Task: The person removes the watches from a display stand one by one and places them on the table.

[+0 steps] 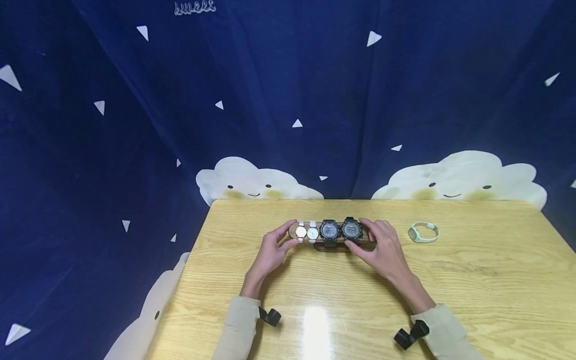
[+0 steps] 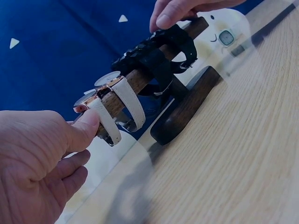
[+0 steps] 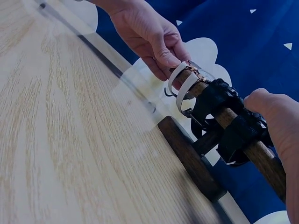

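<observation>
A dark wooden watch stand (image 2: 184, 109) bears two white-strapped wristwatches and two bulky black wristwatches along its bar. My left hand (image 1: 272, 250) is at the bar's left end, its thumb and forefinger pinching the outermost white-strapped watch (image 1: 301, 232). Right beside that is the second white-strapped watch (image 1: 312, 233). At the other end, my right hand (image 1: 382, 247) holds the outer black watch (image 1: 352, 229) between thumb and fingers. The inner black watch (image 1: 330, 230) sits between it and the white pair. Straps of all these watches loop around the bar.
A pale green watch (image 1: 424, 232) lies on the wooden table (image 1: 486, 280), to the right of the stand. Behind the table hangs a dark blue curtain (image 1: 270, 75) with white triangles and smiling clouds.
</observation>
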The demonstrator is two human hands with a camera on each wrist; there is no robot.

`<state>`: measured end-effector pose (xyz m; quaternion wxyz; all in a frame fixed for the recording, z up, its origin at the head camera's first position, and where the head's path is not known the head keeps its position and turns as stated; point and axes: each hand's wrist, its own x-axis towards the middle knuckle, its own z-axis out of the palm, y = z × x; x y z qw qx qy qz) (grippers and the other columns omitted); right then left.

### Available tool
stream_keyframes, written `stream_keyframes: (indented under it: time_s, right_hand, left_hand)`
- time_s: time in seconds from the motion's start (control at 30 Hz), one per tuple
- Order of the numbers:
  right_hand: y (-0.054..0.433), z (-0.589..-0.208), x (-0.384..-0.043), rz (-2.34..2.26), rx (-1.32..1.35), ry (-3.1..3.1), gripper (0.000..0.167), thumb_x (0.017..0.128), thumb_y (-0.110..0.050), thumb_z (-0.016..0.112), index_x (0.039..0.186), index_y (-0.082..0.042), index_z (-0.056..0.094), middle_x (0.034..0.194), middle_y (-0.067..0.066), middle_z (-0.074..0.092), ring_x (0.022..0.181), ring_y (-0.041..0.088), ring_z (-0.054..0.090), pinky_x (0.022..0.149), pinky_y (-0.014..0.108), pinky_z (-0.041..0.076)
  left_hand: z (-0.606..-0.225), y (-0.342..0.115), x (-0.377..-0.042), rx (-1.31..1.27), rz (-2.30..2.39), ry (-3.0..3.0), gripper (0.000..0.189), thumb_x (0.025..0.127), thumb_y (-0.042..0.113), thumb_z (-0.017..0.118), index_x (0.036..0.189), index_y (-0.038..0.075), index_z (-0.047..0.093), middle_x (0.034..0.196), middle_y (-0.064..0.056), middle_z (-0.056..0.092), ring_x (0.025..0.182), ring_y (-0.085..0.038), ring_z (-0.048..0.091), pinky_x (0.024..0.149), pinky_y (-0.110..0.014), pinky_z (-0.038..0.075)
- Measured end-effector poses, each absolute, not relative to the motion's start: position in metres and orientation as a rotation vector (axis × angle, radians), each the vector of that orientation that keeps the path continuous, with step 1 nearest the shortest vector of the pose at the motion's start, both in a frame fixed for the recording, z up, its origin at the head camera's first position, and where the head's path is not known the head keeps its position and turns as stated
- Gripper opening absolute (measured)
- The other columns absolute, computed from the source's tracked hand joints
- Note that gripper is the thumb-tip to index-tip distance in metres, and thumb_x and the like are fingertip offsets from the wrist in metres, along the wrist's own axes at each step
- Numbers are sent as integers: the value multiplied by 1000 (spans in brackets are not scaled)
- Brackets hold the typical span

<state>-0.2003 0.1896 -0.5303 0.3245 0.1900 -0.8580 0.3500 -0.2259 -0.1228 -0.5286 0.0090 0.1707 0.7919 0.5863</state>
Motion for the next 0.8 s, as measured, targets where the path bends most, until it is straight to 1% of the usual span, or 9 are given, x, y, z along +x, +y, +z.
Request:
stream_keyframes:
  time_s: [0.1, 0.23, 0.43, 0.63, 0.8]
  right_hand:
    - [190, -531, -200, 915, 492, -2255, 67, 70, -31, 93, 123, 4, 70, 76, 6, 52, 80, 18, 43, 74, 34, 35]
    - [190, -532, -201, 906, 490, -2266, 66, 71, -31, 93, 122, 4, 70, 76, 7, 53, 80, 20, 44, 74, 37, 37]
    - [189, -533, -200, 897, 481, -2286, 65, 71, -32, 93, 120, 4, 70, 76, 6, 52, 79, 19, 43, 76, 37, 36]
    - [185, -534, -200, 881, 469, -2267, 66, 70, -33, 94, 119, 4, 71, 74, 5, 51, 76, 18, 41, 72, 33, 32]
    - [182, -535, -200, 876, 453, -2245, 66, 68, -31, 95, 118, 5, 72, 72, 5, 52, 75, 19, 41, 71, 33, 31]
  left_hand:
    - [-528, -123, -226, 541, 1826, 2477, 58, 96, 3, 71, 151, 3, 53, 154, -19, 52, 145, -37, 46, 119, -48, 39]
    - [-529, -123, -227, 544, 1786, 2505, 58, 97, 5, 71, 152, 5, 53, 154, -17, 52, 145, -33, 47, 119, -43, 40]
    - [-530, -124, -228, 560, 1772, 2514, 58, 97, 4, 71, 152, 3, 52, 154, -17, 52, 145, -34, 46, 118, -41, 41]
    - [-530, -124, -228, 548, 1773, 2509, 58, 97, 6, 71, 152, 5, 52, 154, -16, 52, 146, -34, 46, 118, -41, 41]
    - [-530, -124, -227, 549, 1779, 2512, 58, 97, 8, 71, 152, 6, 53, 154, -16, 52, 146, -36, 46, 119, -45, 40]
